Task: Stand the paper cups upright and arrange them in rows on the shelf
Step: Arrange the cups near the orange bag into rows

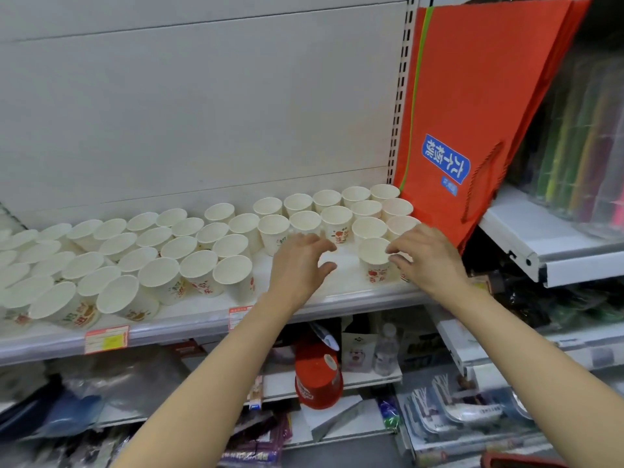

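Many white paper cups with red fruit print stand upright on the white shelf (337,292). At the right they form neat rows, such as the back row cup (355,196). At the left they crowd together loosely, like the front cup (118,298). My left hand (299,265) hovers open over a bare patch of shelf, holding nothing. My right hand (427,255) is open with its fingers curled beside the front right cup (374,260) and partly hides another cup behind it.
Red paper bags (472,113) lean against the shelf upright at the right, touching the rightmost cups. Price tags (106,338) hang on the shelf's front edge. A lower shelf holds a red cup stack (317,380), a bottle and packaged goods.
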`<action>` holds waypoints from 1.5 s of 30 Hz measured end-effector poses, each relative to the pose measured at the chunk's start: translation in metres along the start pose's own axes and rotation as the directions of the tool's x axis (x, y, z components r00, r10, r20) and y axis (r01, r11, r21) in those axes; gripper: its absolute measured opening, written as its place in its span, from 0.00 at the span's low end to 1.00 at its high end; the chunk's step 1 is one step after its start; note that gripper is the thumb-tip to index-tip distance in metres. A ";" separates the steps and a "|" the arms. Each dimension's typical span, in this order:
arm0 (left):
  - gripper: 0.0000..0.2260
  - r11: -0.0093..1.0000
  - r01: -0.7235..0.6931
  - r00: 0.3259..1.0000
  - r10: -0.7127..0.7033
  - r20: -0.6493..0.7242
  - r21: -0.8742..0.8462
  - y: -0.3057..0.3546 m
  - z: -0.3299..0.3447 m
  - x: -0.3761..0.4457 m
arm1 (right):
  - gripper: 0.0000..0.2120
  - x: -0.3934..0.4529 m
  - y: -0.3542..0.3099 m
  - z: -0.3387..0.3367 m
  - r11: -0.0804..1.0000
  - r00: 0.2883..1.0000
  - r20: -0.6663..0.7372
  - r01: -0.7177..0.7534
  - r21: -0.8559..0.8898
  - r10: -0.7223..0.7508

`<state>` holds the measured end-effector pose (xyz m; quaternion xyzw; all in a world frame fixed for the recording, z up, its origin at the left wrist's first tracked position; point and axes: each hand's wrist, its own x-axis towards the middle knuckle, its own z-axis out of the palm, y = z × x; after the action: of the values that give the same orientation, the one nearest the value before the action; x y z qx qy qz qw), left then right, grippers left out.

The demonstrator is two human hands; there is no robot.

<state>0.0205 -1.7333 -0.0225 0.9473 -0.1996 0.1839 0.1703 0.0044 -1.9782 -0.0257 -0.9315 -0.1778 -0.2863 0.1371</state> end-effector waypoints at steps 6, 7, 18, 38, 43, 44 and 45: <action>0.19 0.927 0.231 0.972 -0.208 -0.108 0.296 -0.079 -0.043 -0.044 | 0.06 0.020 -0.038 0.027 0.994 0.994 0.019 0.106 0.036 -0.107; 0.19 0.929 0.249 0.967 -0.223 -0.125 0.273 -0.090 -0.048 -0.053 | 0.06 0.023 -0.046 0.033 0.993 0.994 0.012 0.107 0.050 -0.108; 0.04 0.946 0.313 0.947 -0.304 -0.099 0.080 -0.167 -0.082 -0.072 | 0.09 0.062 -0.184 0.119 0.897 0.923 -0.014 0.377 0.232 -0.384; 0.05 0.992 0.033 0.975 -0.059 0.215 0.124 -0.146 -0.047 0.006 | 0.04 0.065 -0.108 0.068 0.989 0.984 0.119 -0.118 -0.093 0.129; 0.05 0.997 -0.047 0.969 0.030 0.247 0.063 -0.119 -0.032 0.015 | 0.02 0.061 -0.097 0.070 0.977 0.958 0.228 -0.141 -0.161 0.175; 0.06 0.999 -0.042 0.964 0.036 0.265 0.015 -0.119 -0.030 0.015 | 0.02 0.060 -0.095 0.069 0.977 0.954 0.245 -0.136 -0.165 0.174; 0.08 0.998 -0.041 0.962 0.049 0.269 -0.038 -0.121 -0.030 0.014 | 0.03 0.059 -0.092 0.068 0.978 0.953 0.252 -0.129 -0.165 0.169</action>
<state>0.0774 -1.6211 -0.0209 0.9559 -0.2453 0.0539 0.1523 0.0449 -1.8563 -0.0311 -0.9797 -0.1020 -0.1603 0.0645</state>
